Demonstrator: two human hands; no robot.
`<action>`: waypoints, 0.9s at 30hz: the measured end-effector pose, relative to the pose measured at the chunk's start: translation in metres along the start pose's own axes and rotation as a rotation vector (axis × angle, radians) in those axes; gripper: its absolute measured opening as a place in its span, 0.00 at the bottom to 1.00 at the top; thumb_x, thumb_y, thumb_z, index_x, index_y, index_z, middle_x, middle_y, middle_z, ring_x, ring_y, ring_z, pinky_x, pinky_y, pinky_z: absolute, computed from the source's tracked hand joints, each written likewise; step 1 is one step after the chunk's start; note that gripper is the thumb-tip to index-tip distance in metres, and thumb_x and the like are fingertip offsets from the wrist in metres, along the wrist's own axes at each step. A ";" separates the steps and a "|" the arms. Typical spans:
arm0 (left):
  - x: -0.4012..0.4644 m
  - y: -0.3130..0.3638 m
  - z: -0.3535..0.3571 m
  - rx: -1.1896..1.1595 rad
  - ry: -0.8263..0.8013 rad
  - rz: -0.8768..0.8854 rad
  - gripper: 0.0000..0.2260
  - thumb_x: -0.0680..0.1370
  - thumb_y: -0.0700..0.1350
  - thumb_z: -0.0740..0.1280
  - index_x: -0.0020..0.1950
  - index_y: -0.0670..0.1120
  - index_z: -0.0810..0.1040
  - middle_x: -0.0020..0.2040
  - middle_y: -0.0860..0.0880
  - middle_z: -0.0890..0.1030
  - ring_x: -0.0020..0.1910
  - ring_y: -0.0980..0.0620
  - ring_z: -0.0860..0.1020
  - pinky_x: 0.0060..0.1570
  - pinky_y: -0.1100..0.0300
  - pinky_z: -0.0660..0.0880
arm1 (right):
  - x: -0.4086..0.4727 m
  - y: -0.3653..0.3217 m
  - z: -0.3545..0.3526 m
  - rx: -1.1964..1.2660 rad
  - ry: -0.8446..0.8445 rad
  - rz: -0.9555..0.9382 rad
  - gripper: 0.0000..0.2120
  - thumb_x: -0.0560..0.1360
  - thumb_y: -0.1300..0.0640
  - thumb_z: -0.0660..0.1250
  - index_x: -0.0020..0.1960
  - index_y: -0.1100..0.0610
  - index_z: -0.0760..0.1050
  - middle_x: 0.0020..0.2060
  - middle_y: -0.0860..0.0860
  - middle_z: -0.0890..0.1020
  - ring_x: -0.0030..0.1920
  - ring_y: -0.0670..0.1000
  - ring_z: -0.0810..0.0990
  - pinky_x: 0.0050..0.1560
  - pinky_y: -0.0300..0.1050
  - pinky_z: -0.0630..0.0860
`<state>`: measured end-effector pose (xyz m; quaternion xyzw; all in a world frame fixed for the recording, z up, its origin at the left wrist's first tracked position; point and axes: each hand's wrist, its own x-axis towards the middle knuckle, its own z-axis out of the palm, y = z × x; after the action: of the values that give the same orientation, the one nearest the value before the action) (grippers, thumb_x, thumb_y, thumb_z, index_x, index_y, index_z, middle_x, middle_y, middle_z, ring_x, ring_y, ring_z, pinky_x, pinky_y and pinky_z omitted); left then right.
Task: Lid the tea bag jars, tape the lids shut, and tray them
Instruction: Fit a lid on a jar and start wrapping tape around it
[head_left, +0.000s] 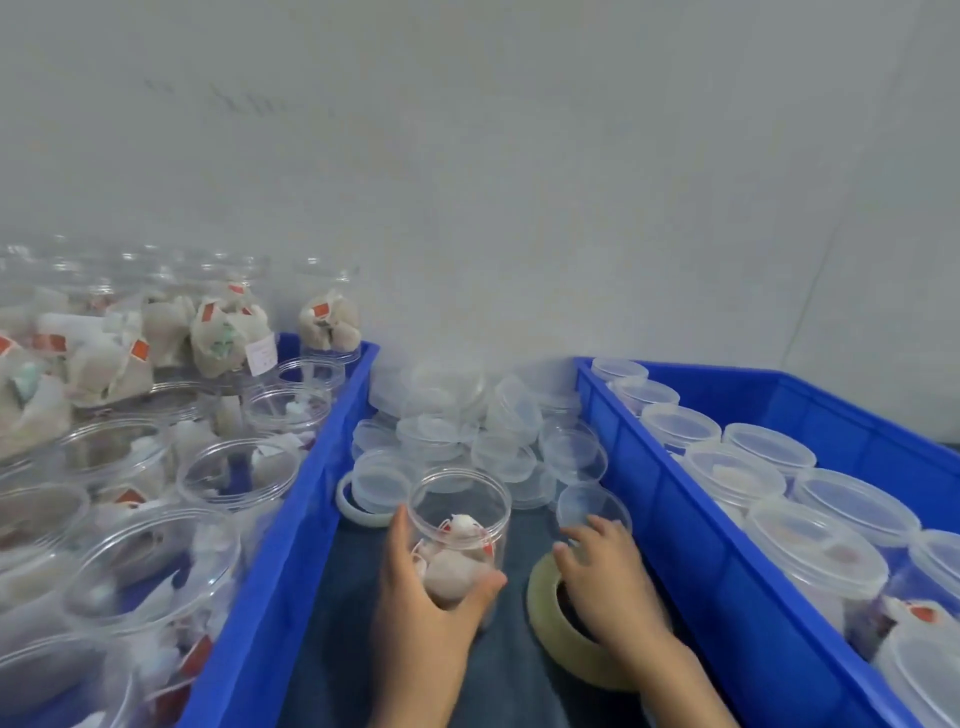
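Left hand grips open jar (tea bags inside) — right hand seemingly loose over tape roll.

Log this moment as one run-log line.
left hand grips open jar | right hand reaching for lid, above tape roll | lidding not done

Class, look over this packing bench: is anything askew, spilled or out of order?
Only the loose lids: they lie in a jumbled heap between the two blue trays, overlapping and tilted, some leaning against the wall. The open jar in the left hand stands upright; nothing spilled.
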<state>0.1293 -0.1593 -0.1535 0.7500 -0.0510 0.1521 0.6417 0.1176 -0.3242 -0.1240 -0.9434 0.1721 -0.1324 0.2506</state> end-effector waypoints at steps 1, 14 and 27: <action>-0.001 0.000 -0.001 -0.015 0.004 -0.002 0.45 0.56 0.46 0.81 0.71 0.57 0.66 0.64 0.56 0.75 0.59 0.56 0.75 0.59 0.52 0.73 | 0.003 0.003 0.006 -0.128 -0.021 0.026 0.18 0.80 0.47 0.55 0.68 0.49 0.69 0.73 0.50 0.61 0.74 0.53 0.53 0.71 0.48 0.54; -0.007 0.006 -0.003 -0.015 0.072 0.004 0.44 0.52 0.51 0.81 0.66 0.59 0.68 0.61 0.60 0.75 0.58 0.56 0.75 0.58 0.54 0.73 | -0.006 -0.009 -0.005 0.479 0.565 -0.182 0.11 0.70 0.64 0.72 0.45 0.49 0.79 0.44 0.43 0.80 0.47 0.41 0.79 0.48 0.27 0.71; -0.015 0.011 0.002 -0.173 -0.185 0.186 0.53 0.51 0.74 0.71 0.69 0.66 0.49 0.70 0.64 0.62 0.67 0.69 0.65 0.59 0.73 0.65 | -0.032 -0.040 -0.016 1.191 0.060 0.006 0.23 0.58 0.41 0.69 0.52 0.45 0.82 0.38 0.41 0.82 0.38 0.40 0.78 0.42 0.36 0.76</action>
<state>0.1120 -0.1654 -0.1478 0.6947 -0.1920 0.1361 0.6797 0.0934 -0.2860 -0.0955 -0.6359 0.0778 -0.2321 0.7319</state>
